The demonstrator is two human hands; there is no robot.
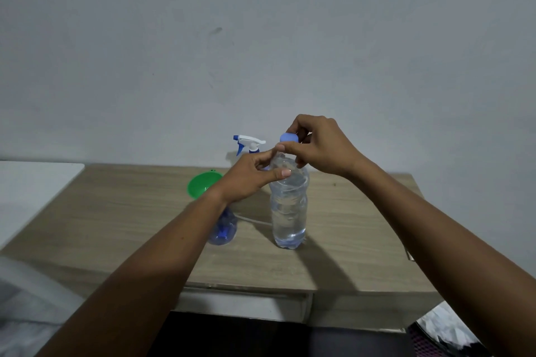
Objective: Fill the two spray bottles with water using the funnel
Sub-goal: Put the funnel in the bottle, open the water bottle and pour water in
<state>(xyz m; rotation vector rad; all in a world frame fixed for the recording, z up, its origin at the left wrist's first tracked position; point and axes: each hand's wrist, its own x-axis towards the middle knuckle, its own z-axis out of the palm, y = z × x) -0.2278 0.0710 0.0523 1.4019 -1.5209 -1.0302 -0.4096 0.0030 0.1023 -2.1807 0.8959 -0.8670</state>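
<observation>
A clear plastic water bottle stands upright in the middle of the wooden table. My right hand pinches its blue cap from above. My left hand has its fingers on the bottle's neck and shoulder. A green funnel sits in the mouth of a blue spray bottle, which my left forearm partly hides. Behind my hands, a white and blue trigger head tops a second spray bottle whose body is hidden. A thin white tube lies on the table between the bottles.
A white surface adjoins the table on the left. The grey wall rises right behind the table. A dark patterned object lies low at the right, and pale cloth at the lower left.
</observation>
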